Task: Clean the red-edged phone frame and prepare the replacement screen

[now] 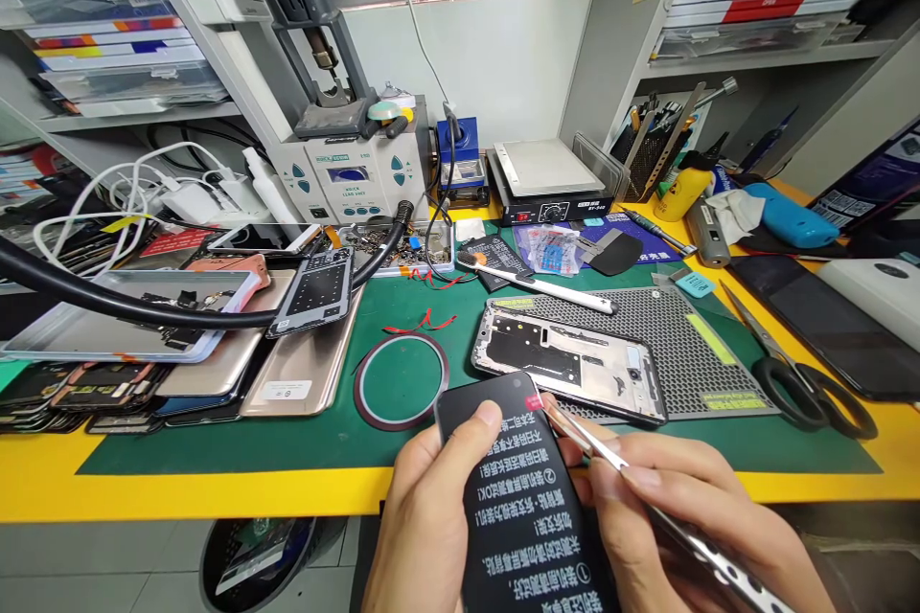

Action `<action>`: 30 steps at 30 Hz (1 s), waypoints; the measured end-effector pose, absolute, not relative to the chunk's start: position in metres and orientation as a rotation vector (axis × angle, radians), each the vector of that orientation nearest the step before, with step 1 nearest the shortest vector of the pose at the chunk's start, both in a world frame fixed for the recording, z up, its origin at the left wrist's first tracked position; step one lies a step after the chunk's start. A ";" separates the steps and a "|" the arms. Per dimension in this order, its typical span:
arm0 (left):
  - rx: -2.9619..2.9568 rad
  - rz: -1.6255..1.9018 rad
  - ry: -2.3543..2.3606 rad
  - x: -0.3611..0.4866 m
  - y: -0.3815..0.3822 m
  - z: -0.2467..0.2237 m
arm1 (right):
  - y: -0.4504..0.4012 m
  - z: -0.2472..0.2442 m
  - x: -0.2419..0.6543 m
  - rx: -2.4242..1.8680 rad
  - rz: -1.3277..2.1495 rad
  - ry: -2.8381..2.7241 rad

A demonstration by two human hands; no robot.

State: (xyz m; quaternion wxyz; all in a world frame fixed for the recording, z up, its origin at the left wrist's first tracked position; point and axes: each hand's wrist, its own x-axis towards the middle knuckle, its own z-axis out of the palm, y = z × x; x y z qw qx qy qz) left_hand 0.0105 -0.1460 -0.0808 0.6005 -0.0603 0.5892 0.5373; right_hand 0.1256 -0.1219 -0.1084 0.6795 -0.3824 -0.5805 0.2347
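My left hand (pixel 438 508) is closed around a black phone screen (pixel 528 508), thumb on its face near the top left corner. White printed characters cover the screen, upside down to me, and a small red tab (pixel 534 401) sticks at its top right corner. Between the thumb and fingers of my right hand (pixel 668 508) are metal tweezers (pixel 668 522), their tips close to the red tab; whether they grip it I cannot tell. Just beyond the screen lies an opened phone frame (pixel 571 359), on a grey perforated mat (pixel 701 354).
Black-handled scissors (pixel 812 374) lie at the right, near a dark phone (pixel 834 316). A tape roll (pixel 401 378) rests on the green mat (pixel 287 445). A white brush (pixel 539 285) lies behind the frame. At the left, a black hose (pixel 144 306) arches over stacked phone parts and a tray (pixel 136 306).
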 end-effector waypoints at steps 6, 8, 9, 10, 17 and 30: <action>-0.129 1.282 1.350 0.013 -0.146 -0.081 | -0.120 -0.115 0.132 -0.828 0.554 -1.348; -0.134 1.295 1.337 0.013 -0.146 -0.081 | -0.120 -0.117 0.135 -0.800 0.547 -1.385; -0.137 1.299 1.332 0.013 -0.146 -0.081 | -0.121 -0.117 0.136 -0.793 0.540 -1.392; -0.138 1.301 1.330 0.013 -0.146 -0.081 | -0.121 -0.118 0.136 -0.797 0.531 -1.385; -0.125 1.249 1.368 0.011 -0.148 -0.083 | -0.123 -0.113 0.130 -0.830 0.525 -1.344; -0.131 1.250 1.373 0.012 -0.148 -0.082 | -0.120 -0.121 0.140 -0.822 0.505 -1.411</action>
